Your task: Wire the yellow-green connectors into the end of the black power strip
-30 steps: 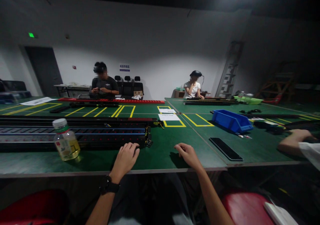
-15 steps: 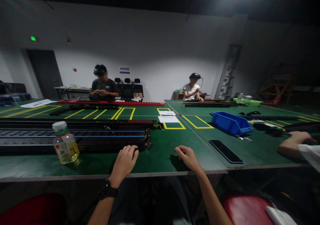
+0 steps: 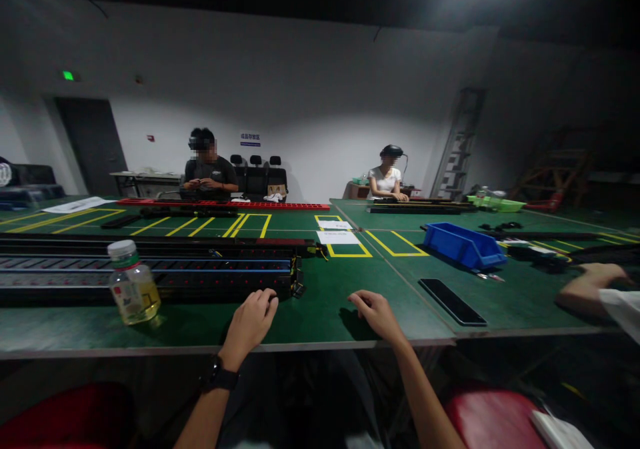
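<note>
My left hand (image 3: 251,319) rests on the green table (image 3: 310,326) by its front edge, fingers loosely bent and nothing visible in them. Just beyond its fingertips lies the end of a long black rail assembly (image 3: 260,282) with a blue strip and small red dots. My right hand (image 3: 375,312) lies on the table to the right, loosely curled with its thumb side toward the left hand; no object shows in it. Closest to it on the right is a dark phone (image 3: 453,302). A bottle of yellow drink (image 3: 133,289) stands to the left, before the rail.
A blue bin (image 3: 465,248) sits beyond the phone. Paper sheets (image 3: 337,237) lie among yellow tape outlines. A neighbour's arm (image 3: 595,286) reaches in at right. Two people work across the table, behind a red rail (image 3: 280,206) and black rails (image 3: 415,208).
Both my hands stay in place. Across the table, the person on the right has lowered a raised hand toward the table. The view has shifted very slightly.
</note>
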Available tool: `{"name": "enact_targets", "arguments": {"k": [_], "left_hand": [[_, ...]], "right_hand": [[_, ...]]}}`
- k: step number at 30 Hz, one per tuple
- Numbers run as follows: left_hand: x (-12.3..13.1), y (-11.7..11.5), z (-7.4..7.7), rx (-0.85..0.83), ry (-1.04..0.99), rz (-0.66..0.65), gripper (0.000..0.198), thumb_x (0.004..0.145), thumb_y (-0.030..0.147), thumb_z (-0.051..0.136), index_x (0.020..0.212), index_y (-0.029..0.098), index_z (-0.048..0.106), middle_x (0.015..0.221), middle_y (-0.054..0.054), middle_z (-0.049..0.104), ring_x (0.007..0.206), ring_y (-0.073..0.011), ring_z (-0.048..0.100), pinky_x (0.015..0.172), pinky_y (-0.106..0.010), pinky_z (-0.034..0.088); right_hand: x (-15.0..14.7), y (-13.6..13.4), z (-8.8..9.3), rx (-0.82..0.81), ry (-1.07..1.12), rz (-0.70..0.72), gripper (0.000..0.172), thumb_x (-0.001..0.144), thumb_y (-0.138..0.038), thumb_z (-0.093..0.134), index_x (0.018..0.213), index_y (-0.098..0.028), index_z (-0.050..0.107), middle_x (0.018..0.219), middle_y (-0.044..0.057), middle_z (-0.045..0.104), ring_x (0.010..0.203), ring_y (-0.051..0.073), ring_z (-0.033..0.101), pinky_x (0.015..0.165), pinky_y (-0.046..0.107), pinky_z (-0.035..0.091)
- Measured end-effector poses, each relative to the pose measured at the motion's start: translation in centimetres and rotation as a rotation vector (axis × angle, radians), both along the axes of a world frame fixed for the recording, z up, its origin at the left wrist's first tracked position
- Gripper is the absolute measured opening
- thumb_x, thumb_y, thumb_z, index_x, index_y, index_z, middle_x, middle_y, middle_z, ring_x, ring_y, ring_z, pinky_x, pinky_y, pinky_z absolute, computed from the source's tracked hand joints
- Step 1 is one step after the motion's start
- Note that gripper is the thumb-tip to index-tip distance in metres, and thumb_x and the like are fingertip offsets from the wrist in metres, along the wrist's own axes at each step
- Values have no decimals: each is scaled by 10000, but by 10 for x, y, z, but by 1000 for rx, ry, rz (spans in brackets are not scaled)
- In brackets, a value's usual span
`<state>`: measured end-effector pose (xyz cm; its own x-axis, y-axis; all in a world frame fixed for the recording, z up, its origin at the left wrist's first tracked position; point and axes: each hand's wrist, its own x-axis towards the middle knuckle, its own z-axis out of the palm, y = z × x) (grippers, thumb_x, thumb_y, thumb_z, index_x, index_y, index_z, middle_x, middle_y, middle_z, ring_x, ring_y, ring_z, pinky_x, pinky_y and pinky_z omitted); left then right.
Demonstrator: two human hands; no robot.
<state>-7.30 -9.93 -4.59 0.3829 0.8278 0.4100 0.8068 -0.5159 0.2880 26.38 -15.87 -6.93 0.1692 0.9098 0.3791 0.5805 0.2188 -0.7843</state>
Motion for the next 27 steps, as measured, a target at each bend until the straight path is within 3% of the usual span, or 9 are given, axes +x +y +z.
{"name": "enact_targets", "arguments": {"k": [17, 22, 27], "left_hand": [[1, -4, 7, -59, 50, -6, 302, 1082, 340, 353, 1093, 234, 635, 1003, -64, 736, 983, -220, 693, 830, -309, 481], [2, -7, 10, -70, 28, 0, 281, 1071, 314, 374, 1037, 235, 641, 975, -63, 751, 938, -215, 718, 800, -295, 483], [2, -6, 10, -81, 52, 5, 272, 1071, 323, 385, 1018, 244, 641, 991, -61, 766, 954, -222, 735, 783, -290, 478]], "right_hand": [[2, 0, -2, -21, -83, 44, 485, 980, -567, 511, 903, -167, 775, 620, 16, 649, 609, 198, 621, 615, 291, 418], [-23, 10, 7, -48, -257, 160, 400, 1003, -467, 532, 1243, -210, 722, 730, -4, 659, 664, 185, 605, 629, 280, 424], [-78, 37, 32, -5, -432, 244, 597, 987, -356, 612, 1562, -276, 473, 1116, 69, 674, 944, 215, 662, 843, 315, 481]]}}
